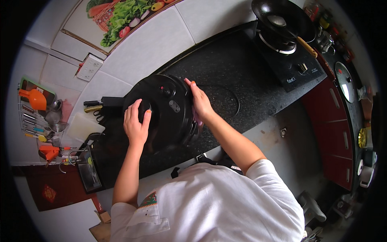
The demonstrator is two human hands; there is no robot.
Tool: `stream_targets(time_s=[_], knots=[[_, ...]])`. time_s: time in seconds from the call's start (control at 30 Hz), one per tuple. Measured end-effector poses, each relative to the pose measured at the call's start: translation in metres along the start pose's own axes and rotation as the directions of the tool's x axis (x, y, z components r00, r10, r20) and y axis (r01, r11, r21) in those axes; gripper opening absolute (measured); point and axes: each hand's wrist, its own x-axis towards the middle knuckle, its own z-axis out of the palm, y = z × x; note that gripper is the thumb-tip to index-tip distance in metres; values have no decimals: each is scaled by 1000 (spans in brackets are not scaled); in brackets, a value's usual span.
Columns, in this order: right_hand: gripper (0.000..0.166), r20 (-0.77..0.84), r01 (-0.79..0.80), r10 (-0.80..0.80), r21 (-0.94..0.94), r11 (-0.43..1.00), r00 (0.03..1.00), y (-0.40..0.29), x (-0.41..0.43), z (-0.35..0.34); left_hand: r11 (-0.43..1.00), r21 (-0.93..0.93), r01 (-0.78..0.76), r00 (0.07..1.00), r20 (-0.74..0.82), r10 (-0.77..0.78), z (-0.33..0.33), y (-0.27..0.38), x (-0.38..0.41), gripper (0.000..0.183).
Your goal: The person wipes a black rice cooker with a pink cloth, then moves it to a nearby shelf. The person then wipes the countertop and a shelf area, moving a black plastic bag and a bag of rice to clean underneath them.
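A large round black electric cooker with a lid (163,124) stands on the dark speckled countertop (232,69) before me. My left hand (136,122) rests on top of it at the lid's dark knob, thumb and fingers around the knob. Against the cooker's right side lies my right hand (199,101), its fingers pointing up towards the wall. Something pink or purple, probably a cloth, shows below that palm, partly hidden. A thin black cord (238,104) curves over the counter to the right of the cooker.
A black wok (287,18) with a wooden handle sits on the gas hob (296,71) at upper right. Left of the cooker are a knife block (112,104), a white cutting board (83,127) and a sink (90,169). A glass lid (344,81) lies on the right counter.
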Motion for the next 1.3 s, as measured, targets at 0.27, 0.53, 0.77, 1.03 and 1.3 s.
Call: stream_targets(time_s=[0.27,0.53,0.77,1.03,1.3], knots=[[63,45,97,-103,117,988,994,44,-105,-2,944,-129,-304,945,83,315,-29,-50,-7,52],[57,240,432,-361,-549,715,901,88,-120,-22,989,-132,-67,993,92,80,-28,-28,-7,39],[55,-180,80,-183,-465,882,967,128,-65,-35,999,-48,-1,1000,4,1,-12,-23,-5,25],[47,-374,163,-101,138,977,922,65,-68,2,998,-57,9,1000,9,-8,-15,-25,-7,25],[57,165,223,-160,-510,831,973,69,0,-35,998,-64,5,1000,5,-5,-13,-21,-2,25]])
